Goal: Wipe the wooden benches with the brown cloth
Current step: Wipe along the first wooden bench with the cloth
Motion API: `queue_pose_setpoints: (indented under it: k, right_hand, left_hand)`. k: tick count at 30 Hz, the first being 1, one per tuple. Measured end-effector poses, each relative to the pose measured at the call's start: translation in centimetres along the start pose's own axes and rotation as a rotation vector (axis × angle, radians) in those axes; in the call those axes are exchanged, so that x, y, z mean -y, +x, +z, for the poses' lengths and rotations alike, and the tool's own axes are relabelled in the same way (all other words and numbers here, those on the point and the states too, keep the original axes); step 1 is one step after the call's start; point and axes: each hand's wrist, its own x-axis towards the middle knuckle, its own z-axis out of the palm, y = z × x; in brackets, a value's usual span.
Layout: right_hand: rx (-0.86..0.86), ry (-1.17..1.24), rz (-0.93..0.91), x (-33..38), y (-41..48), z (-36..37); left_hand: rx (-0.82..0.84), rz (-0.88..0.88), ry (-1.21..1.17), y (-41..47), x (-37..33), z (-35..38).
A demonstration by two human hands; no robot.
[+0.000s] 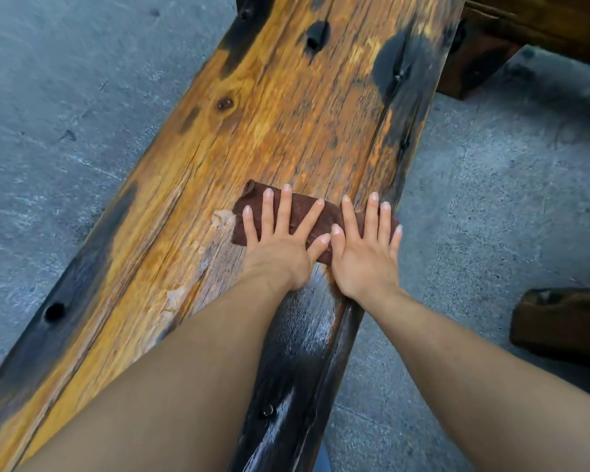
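Both your palms are flat on the cloth point(298, 212), fingers spread wide, gripping nothing. Your left hand point(281, 240) pins its left half, your right hand point(367, 248) the right end. The cloth lies folded across the bench point(280, 107) (near its right edge), on worn orange wood above a dark glossy patch.

Left hand point(280, 248), right hand point(367, 257) flat (fingers splayed)
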Motion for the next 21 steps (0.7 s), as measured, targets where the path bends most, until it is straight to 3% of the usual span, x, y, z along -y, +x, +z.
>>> queue_pose_setpoints:
  k: [9, 21]
  right_hand:
    - [0.057, 0.004, 0.053, 0.6, -1.3, -0.1]
    - [0.131, -0.065, 0.044, 5.8, -11.7, 4.3]
  left_hand:
    - [0.006, 0.005, -0.028, -1.7, 0.9, 0.4]
    - [0.058, -0.027, -0.044, -12.3, 6.7, 3.7]
